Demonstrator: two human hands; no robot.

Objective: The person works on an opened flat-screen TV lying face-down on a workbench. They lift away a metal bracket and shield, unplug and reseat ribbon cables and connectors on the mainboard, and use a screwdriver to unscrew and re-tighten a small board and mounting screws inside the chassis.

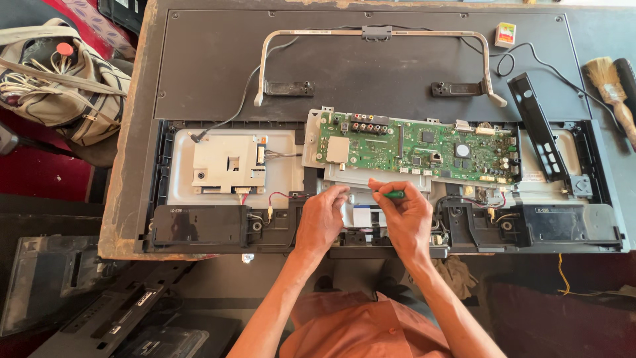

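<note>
Head view, looking down on an opened flat-panel television lying face down on a surface (pixel 132 199).
Television chassis (pixel 371 73): rear cover off, dark back panel above, internals exposed along the lower band.
Green main board (pixel 424 149): centre right, just above both hands; row of round connectors at its upper left edge.
Pale power board (pixel 228 164): left of centre, well apart from the hands.
Left hand (pixel 321 219): fingertips pressed on the metal plate just below the green main board, steadying; grip closed on nothing that shows.
Right hand (pixel 407 215): grip closed around a green-handled screwdriver (pixel 395 194), tip hidden by the fingers, pointing toward the left hand.
White flat ribbon cable (pixel 363 213): between the two hands, partly covered.
Curved metal stand bracket (pixel 374 33): upper panel. Loose black strip (pixel 538 126): right. Brush (pixel 613 89): far right edge. Bag (pixel 59 79): upper left, off the surface.
Step judged: working a fastener or connector below the main board. Next move, judged: tool tip seated squarely, ribbon kept clear of the blade.
</note>
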